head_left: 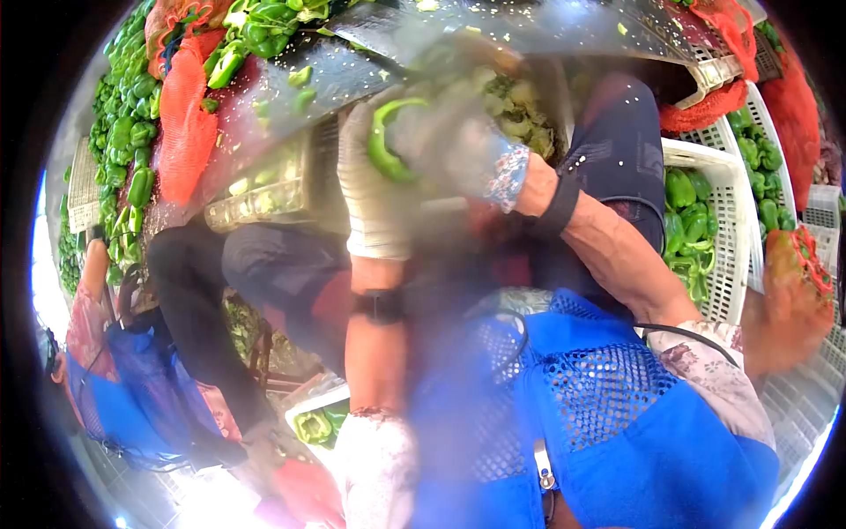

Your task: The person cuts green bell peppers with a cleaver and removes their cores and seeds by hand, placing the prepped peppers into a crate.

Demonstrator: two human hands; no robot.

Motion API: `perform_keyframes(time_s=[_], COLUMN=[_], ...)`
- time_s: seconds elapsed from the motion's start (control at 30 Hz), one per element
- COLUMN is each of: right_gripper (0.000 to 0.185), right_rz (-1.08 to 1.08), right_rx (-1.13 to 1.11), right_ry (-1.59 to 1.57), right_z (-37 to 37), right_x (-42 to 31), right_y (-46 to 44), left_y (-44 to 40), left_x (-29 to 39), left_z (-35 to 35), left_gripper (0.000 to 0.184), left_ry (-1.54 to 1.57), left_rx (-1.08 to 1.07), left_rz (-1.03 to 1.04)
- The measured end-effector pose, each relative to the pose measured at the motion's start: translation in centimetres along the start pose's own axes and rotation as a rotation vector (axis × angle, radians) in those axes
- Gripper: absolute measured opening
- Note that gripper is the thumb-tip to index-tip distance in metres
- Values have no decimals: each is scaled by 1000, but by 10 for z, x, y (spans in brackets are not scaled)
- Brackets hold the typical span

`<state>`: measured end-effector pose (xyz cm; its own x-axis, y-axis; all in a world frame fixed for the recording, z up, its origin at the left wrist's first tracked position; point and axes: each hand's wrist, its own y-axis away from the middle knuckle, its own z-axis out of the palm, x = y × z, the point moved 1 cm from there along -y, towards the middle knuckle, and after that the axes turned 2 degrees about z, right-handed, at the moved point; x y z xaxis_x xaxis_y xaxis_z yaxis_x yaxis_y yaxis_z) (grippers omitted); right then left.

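Observation:
A green bell pepper (381, 152), seen mostly as a curved green rim, is gripped in my left hand (366, 189), which wears a whitish glove. Close against the pepper's right side is my right hand (454, 150) in a grey glove with a patterned cuff. Blur smears its fingers, so whether it holds anything is hidden. Just beyond the hands, pale green pepper scraps (527, 115) lie in a container between my knees.
A dark work surface (564, 31) strewn with seeds spans the top. Whole peppers pile up on the left (123, 132) beside a red mesh bag (185, 123). A white crate (727, 185) at right holds peppers. Another person (132, 379) in blue sits at left.

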<state>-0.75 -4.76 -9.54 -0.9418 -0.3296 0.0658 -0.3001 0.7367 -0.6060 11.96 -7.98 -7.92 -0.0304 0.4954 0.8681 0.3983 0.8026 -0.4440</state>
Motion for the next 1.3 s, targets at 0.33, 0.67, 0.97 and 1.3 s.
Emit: perform_keyframes(time_s=[0.33,0.67,0.97,1.3], right_gripper=[28,22,43,61], right_rz=[538,178,1071,880], right_rx=[-5,43,-101,-317], right_ry=[-728,-667,-1310,214], right_z=[-42,-20,-69,-227], right_x=[32,24,19,140], right_y=[-10,-1,-17,153], left_y=[-6,0,-40,-195], left_x=[21,8,36,-140], left_z=[-7,-5,-17,-214], left_gripper=[47,40,28,44], left_ry=[1062,350,365,170], left_rx=[336,302,115,711], left_rz=[-572,-234,-235,-522])
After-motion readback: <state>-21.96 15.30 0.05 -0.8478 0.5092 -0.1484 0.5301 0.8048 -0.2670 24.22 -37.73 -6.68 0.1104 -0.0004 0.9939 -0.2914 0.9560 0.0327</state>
